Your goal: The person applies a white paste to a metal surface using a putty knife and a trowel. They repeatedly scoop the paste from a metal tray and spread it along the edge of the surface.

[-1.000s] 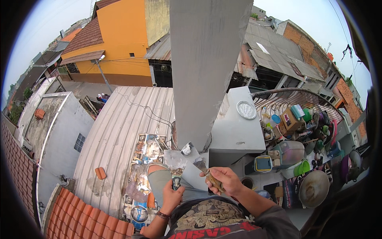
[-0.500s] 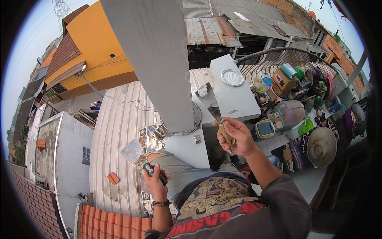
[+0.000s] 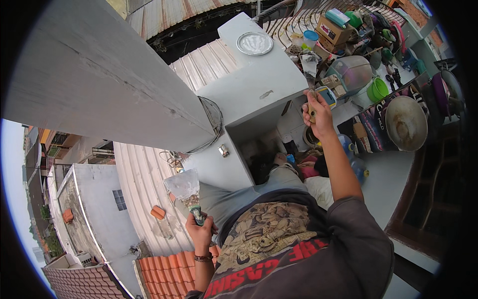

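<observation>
Gripping a wooden-handled putty knife, the right hand has its fingers curled round the handle, and the blade, bearing whitish material, points up beyond the fingertips. The left hand has its fingers wrapped round the green-and-black handle of a wide scraper, whose smeared blade extends ahead of them. Left of and beyond the right fingers, a round silvery lid lies on a white ledge.

Wide scraper, dull and smeared; grey pillar, matt and scuffed; green tub, smooth plastic
</observation>
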`<state>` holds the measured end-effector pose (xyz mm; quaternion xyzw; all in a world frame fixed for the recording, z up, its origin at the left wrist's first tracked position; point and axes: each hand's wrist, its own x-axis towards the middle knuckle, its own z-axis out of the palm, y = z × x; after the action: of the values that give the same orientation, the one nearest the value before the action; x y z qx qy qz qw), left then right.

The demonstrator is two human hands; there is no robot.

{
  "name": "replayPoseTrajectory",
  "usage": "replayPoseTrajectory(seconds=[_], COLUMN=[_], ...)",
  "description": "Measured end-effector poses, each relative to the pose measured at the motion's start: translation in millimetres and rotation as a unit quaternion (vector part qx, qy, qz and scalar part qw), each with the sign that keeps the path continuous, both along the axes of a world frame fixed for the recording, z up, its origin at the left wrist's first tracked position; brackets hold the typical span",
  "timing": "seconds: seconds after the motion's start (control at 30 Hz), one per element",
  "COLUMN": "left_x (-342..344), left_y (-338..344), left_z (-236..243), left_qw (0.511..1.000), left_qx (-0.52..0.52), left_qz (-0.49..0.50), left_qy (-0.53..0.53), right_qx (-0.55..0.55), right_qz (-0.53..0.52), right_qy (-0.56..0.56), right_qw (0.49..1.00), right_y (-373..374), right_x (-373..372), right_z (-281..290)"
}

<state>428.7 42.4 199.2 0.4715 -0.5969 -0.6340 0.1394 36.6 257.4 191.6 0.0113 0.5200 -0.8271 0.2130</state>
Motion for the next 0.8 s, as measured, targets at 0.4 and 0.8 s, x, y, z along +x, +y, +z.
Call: replayPoseTrajectory(seconds=[0.4,0.8], left_x=[-176.5,-396.6], left_y=[1.0,-39.4], left_z=[-14.7,-159.1], left_qw=[0.939,0.895], left_qx=[-0.213,-0.438], left_qz=[-0.248,-0.090], left_qy=[-0.103,0.006], right_qx=[0.150,0.541], right_qz=[-0.146,-0.358], right_qy=[0.033,0.263], right_qw=[0.977,0.715], right_y=[3.7,-36.9], right_x=[-91.6,-241.7], right_z=[-106.0,-217.0])
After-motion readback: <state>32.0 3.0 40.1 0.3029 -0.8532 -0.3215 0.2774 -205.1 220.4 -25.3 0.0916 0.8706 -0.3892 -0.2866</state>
